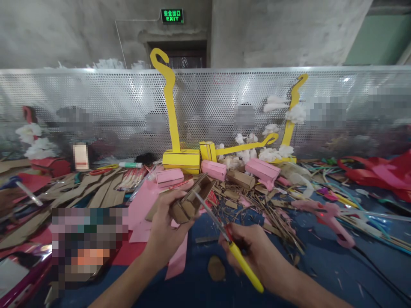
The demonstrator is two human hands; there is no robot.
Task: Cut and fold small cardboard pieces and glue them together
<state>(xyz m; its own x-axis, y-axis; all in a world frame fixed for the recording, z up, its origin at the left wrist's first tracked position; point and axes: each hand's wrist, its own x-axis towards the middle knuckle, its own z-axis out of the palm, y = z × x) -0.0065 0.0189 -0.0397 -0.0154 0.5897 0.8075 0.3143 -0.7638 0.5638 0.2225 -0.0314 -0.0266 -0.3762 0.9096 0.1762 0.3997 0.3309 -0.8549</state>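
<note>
My left hand [167,226] is closed around a small folded cardboard box [189,201], tilted, with its hollow side showing. In my right hand [253,248] is a pair of scissors [236,252] with a yellow and red handle, seen nearly edge-on. Their pointed blade reaches to the box's near edge; whether it touches cannot be made out. Below, between the hands, lies a cardboard piece with cut corners [216,268]. Pink paper [141,214] spreads under and beside my left hand. Just beyond the box are pink boxes [214,170] and another brown cardboard box [240,179].
A yellow box with an upright hooked strip [181,158] stands before the perforated metal screen [128,107]. Cardboard scraps [272,218] litter the blue table. At right lies a pink glue gun [330,218] with a black cord. Cardboard strips [109,188] cover the left.
</note>
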